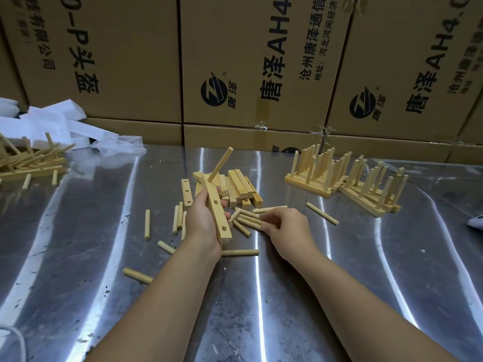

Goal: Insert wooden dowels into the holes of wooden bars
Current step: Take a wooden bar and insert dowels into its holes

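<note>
The steel table (339, 296) holds all parts within arm's reach. Nearest the person, stray dowels (137, 275) lie singly, apart from the work.

The left hand (202, 223) clamps the bar (220, 216), with the fingers wrapped round its middle. The bar is lifted off the table with its drilled face turned up toward the right side. This orientation exposes two empty holes, one mid-bar and one at the near end. The fitted dowel (220, 163) projects from the far-end hole, tilted up and away.

The right hand (285, 227) reaches into the dowel cluster (243, 227) just beside the bar. Its fingertips (264, 222) appear closed in a pinch on the end of the next dowel (251, 218). The supply lies close, so each pick needs little travel. Judged progress: one of three holes is filled.

Beyond the hands, the blank bars (241, 188) lie stacked and touching. Farther right, the finished racks (316, 173) stand with dowels upright, well apart from the raw stock. At far left, a jumbled pile (28, 163) of assembled pieces lies beside white packing (52, 124). Cardboard cartons (125, 61) wall the back edge.
</note>
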